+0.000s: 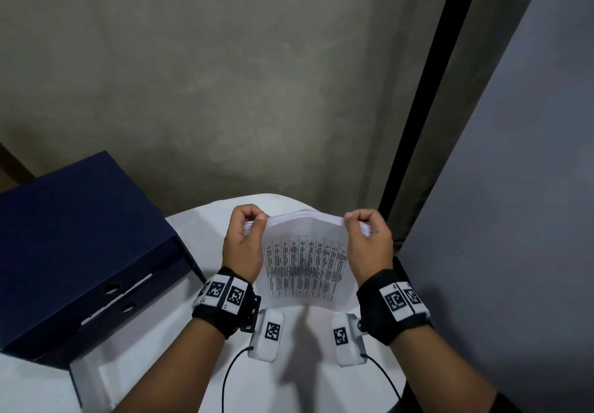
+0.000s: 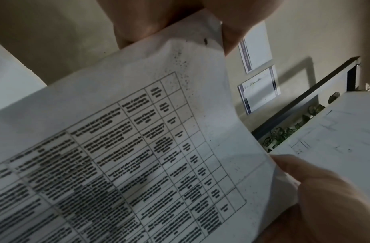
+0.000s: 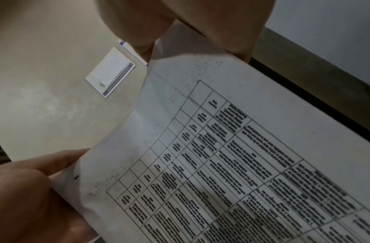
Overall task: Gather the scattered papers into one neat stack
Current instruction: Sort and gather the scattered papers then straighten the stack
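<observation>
Going left to right, I see my left hand [image 1: 241, 241] pinching the left upper corner of the papers [image 1: 305, 268], thumb in front and fingers curled behind. The bundle stands upright between my two hands, its lower edge at or just above the white table [image 1: 180, 342]; I cannot tell which. My right hand [image 1: 369, 245] pinches the opposite corner the same way. I judge this bundle light and floppy: the top edge bows and fans, so it may splay unless I hold the side edges. Only the head view shows the blue binders [image 1: 80, 252] left of my left hand. Only the wrist views show printed notices [image 2: 256, 88] on the wall beyond my fingers.
</observation>
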